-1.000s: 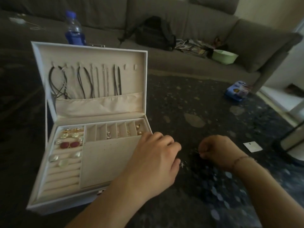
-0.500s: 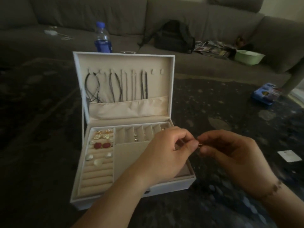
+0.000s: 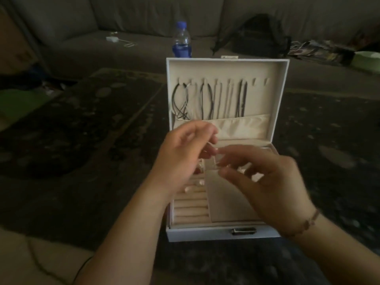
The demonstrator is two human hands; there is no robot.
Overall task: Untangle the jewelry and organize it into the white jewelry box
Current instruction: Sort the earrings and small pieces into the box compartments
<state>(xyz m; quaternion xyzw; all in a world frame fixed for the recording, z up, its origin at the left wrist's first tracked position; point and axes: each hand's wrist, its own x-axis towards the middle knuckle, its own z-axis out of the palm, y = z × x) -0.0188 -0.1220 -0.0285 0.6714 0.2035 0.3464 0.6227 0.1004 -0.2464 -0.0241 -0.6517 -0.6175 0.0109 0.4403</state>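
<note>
Pinching a small, blurred piece (image 3: 215,159) between them, left hand (image 3: 181,159) and right hand (image 3: 261,177) meet fingertip to fingertip directly above the open box (image 3: 205,233), whose compartments lie just below, nearer the left hand.

the box (image 3: 213,235) has a smooth white matt shell and a soft cream cloth lining; its clasp (image 3: 244,230) is dark shiny metal. the pocket (image 3: 242,126) in the lid is satiny cloth with creases. the cords (image 3: 202,99) look matt and dark. the bottle (image 3: 182,41) is clear glossy plastic. the sofa (image 3: 144,15) is grey woven cloth.
</note>
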